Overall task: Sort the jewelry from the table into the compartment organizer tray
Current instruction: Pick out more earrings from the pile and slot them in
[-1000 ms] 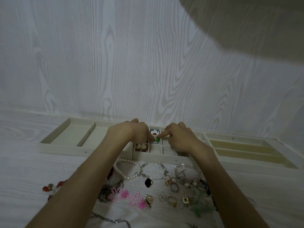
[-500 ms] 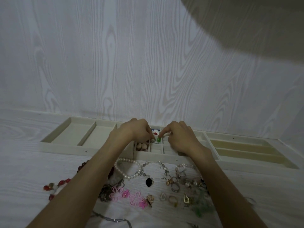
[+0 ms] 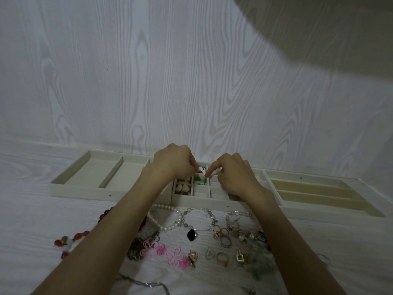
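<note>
The cream compartment organizer tray (image 3: 110, 193) lies along the wall. Both hands hover over its small middle compartments. My left hand (image 3: 173, 165) has its fingers curled downward, their tips hidden. My right hand (image 3: 231, 173) points its index finger down at a green jewelry piece (image 3: 201, 179) lying in a small compartment, and the tip is at or just above it. A blue, white and red piece (image 3: 201, 168) sits in the compartment behind. Beige heart-shaped pieces (image 3: 182, 188) fill the compartment to the left.
Loose jewelry lies on the table in front of the tray: a pearl bracelet (image 3: 163, 226), a black pendant (image 3: 191, 235), pink flower pieces (image 3: 162, 252), red beads (image 3: 63, 241), several rings (image 3: 223, 239) and a chain (image 3: 146, 284). The tray's long left and right compartments hold nothing.
Both hands have lifted slightly from the middle compartments. The green piece stays in its compartment, and my left fingertips have drawn back from it.
</note>
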### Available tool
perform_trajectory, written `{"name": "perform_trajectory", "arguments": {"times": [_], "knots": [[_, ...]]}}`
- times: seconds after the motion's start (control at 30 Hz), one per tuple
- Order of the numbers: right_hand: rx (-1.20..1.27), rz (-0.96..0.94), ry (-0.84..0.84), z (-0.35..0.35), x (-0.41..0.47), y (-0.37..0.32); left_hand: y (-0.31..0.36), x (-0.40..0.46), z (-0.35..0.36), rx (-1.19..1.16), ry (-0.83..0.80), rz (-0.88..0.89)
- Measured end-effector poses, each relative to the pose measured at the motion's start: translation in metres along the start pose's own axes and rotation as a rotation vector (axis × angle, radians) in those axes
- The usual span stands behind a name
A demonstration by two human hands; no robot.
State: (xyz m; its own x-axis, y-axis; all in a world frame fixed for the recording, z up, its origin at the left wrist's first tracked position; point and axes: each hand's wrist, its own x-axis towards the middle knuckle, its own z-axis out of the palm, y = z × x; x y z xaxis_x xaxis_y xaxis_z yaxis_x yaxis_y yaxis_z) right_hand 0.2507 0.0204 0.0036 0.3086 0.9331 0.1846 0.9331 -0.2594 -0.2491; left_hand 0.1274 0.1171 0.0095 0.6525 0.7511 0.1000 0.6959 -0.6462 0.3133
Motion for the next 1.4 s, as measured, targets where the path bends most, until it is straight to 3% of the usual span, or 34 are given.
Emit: {"name": "perform_trajectory", "arguments": {"times": [0.23,0.63,0.83,1.0,1.23,1.4], "knots": [[-0.039,-0.026,-0.057,0.004,0.000,0.000,0.005,0.000,0.005,0.122,-0.101,-0.021],[0.025,-0.012,-0.049,0.008,0.004,0.003,0.004,-0.004,-0.003,0.042,-0.141,0.015],[0.163,-0.006,0.051,-0.015,-0.006,0.000,-0.001,-0.026,-0.032,-0.088,-0.012,0.035],[0.200,-0.063,-0.060,-0.039,-0.047,-0.004,-0.008,-0.078,-0.040,-0.068,-0.006,0.090],[0.228,-0.120,-0.116,-0.035,-0.106,-0.014,-0.017,-0.128,0.000,-0.292,0.182,0.087],[0.285,-0.227,-0.132,-0.002,-0.128,-0.015,-0.020,-0.135,0.017,-0.280,0.024,0.246]]}}
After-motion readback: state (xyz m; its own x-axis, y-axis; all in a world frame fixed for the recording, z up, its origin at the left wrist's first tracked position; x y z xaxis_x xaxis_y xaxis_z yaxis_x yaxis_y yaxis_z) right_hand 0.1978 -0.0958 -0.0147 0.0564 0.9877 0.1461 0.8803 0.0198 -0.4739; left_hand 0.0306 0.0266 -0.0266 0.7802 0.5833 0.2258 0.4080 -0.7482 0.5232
